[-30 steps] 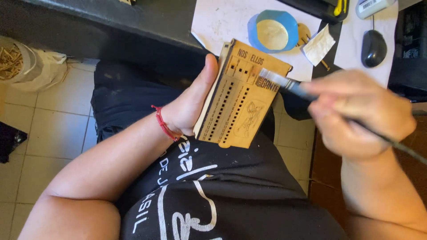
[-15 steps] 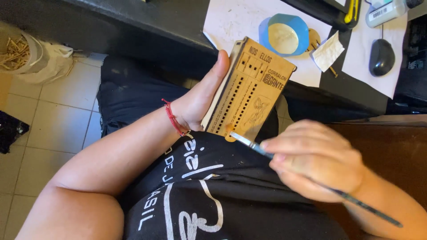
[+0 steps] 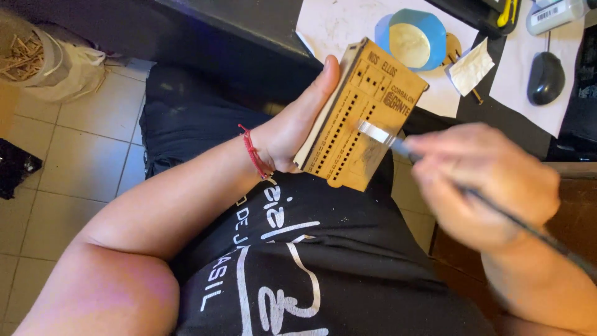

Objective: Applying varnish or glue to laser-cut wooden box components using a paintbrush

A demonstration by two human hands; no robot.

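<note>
Firmly, left hand [image 3: 292, 127] gripped wooden box [image 3: 360, 118]; right hand [image 3: 485, 183] closed on brush [image 3: 398, 144], bristles touching box face.

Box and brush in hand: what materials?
Box: thin plywood or MDF by the look, pale matte tan, with dark-edged cut slots that suggest laser cutting. Brush: flat pale bristles, thin dark handle; material unclear, since it is blurred.

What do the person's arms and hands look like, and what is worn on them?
Both arms are bare, with no sleeves over the forearms and no gloves. The left hand has a thin red string bracelet around the wrist. The right hand is blurred; no ring, watch or bracelet can be made out on it. The black T-shirt carries white printed lettering.
</note>
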